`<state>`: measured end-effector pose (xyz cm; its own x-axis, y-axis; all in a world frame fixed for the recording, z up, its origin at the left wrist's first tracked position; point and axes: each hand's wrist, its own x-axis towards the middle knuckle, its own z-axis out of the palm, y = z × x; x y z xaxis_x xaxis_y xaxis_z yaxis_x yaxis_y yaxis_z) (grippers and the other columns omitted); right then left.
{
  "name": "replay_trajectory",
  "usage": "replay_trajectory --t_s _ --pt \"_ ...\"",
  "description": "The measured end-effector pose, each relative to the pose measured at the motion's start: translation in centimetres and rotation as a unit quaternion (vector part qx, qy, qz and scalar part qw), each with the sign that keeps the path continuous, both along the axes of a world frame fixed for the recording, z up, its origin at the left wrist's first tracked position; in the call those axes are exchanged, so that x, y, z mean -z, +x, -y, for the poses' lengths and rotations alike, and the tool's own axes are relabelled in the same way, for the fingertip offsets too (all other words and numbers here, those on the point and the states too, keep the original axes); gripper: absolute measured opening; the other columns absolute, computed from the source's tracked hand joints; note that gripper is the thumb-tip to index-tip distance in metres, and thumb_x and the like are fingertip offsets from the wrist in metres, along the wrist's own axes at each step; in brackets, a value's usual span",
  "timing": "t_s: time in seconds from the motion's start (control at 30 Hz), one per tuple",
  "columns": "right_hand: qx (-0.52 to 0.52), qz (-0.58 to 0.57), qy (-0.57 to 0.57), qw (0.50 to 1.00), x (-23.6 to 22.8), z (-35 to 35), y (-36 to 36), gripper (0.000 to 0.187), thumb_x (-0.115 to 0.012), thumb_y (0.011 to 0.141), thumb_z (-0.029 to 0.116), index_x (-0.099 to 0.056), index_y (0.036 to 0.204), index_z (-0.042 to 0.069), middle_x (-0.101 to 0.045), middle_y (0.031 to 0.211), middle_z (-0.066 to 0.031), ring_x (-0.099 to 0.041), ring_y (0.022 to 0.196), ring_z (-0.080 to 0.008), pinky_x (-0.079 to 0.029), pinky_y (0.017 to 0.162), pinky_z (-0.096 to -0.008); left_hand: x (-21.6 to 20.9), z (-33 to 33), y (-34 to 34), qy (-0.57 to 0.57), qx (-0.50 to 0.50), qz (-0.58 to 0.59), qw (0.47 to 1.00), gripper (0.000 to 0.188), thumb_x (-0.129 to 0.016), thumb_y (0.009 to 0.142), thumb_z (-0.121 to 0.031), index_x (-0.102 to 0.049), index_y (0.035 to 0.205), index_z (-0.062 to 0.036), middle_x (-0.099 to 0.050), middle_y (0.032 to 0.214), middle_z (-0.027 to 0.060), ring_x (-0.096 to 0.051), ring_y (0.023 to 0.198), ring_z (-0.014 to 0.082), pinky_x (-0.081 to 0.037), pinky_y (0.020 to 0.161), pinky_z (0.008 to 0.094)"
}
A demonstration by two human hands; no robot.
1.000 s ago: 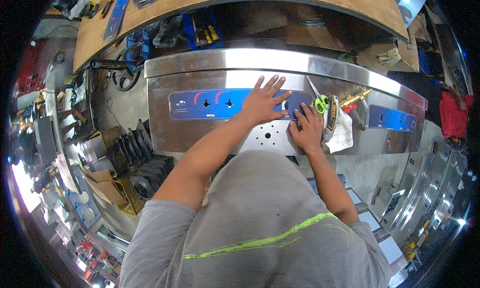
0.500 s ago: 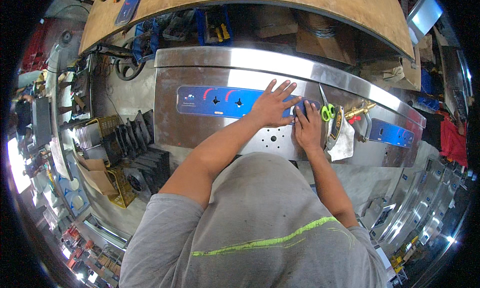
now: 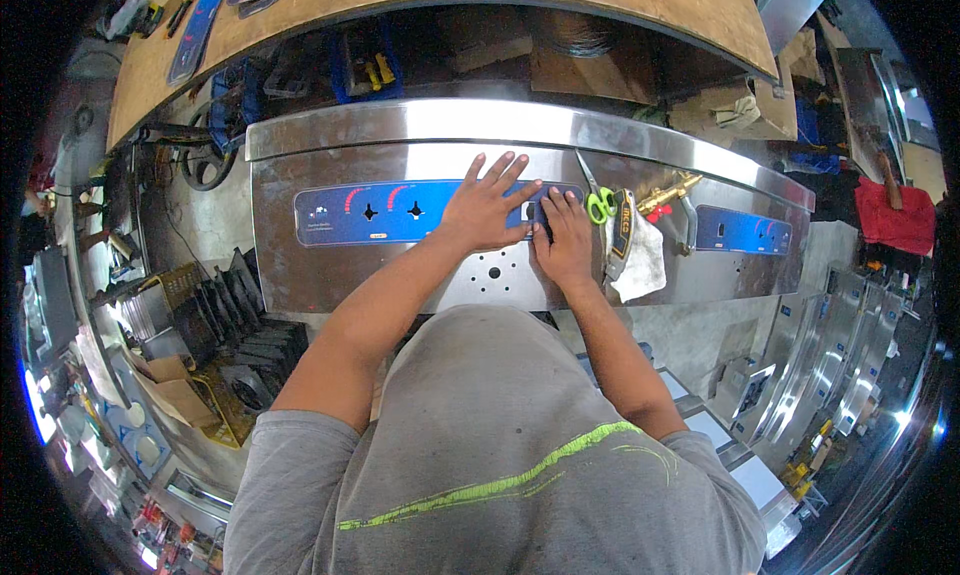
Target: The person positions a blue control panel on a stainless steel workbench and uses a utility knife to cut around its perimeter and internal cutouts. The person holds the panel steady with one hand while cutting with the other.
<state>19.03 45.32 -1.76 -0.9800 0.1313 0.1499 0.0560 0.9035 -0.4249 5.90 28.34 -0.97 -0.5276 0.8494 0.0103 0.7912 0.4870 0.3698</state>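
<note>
A long blue control-panel sticker (image 3: 335, 218) with rounded corners and cut-outs lies along the front of a stainless steel panel (image 3: 400, 160). My left hand (image 3: 490, 207) rests flat on the sticker's right part, fingers spread. Beside it my right hand (image 3: 565, 237) lies flat over the sticker's right end, its fingers stretched out. Between the hands a small square cut-out shows. Just right of my right hand are green-handled scissors (image 3: 600, 205) and a white cloth-like piece (image 3: 640, 265) with a black and yellow item (image 3: 622, 230) against it.
Brass valve fittings (image 3: 668, 195) and a bent metal pipe (image 3: 688, 225) lie farther right, near a second blue sticker (image 3: 740, 231). Beyond the steel panel stands a wooden workbench (image 3: 450, 0) with more stickers (image 3: 200, 30). Black metal parts (image 3: 245, 320) are stacked at left.
The whole view has shifted, so the panel and hands appear farther left. On the sticker, both hands stay in about the same places.
</note>
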Motion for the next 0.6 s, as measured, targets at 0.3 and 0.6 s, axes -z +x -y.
replay_trajectory --t_s 0.3,0.6 --pt "-0.006 -0.012 0.007 1.000 -2.1 0.0 -0.8 0.039 -0.065 0.090 0.019 -0.066 0.126 0.004 -0.061 0.138 -0.0176 -0.054 0.130 -0.0410 -0.040 0.112 -0.0511 -1.1 -0.3 -0.1 -0.060 0.000 0.010 0.998 0.074 -0.054 0.091 -0.065 -0.040 0.157 -0.0341 -0.024 0.170 0.0092 -0.019 0.157 0.0286 -0.010 0.126 0.0578" --pt "0.112 0.251 0.080 0.958 -6.7 -7.7 -2.9 0.031 -0.067 0.088 0.016 -0.065 0.117 0.007 -0.067 0.117 -0.0187 -0.066 0.106 -0.0387 -0.054 0.089 -0.0483 -2.1 -0.5 -0.2 -0.117 0.014 0.038 0.992 0.074 -0.051 0.094 -0.065 -0.033 0.160 -0.0364 -0.017 0.171 0.0080 -0.014 0.158 0.0287 -0.007 0.128 0.0561"
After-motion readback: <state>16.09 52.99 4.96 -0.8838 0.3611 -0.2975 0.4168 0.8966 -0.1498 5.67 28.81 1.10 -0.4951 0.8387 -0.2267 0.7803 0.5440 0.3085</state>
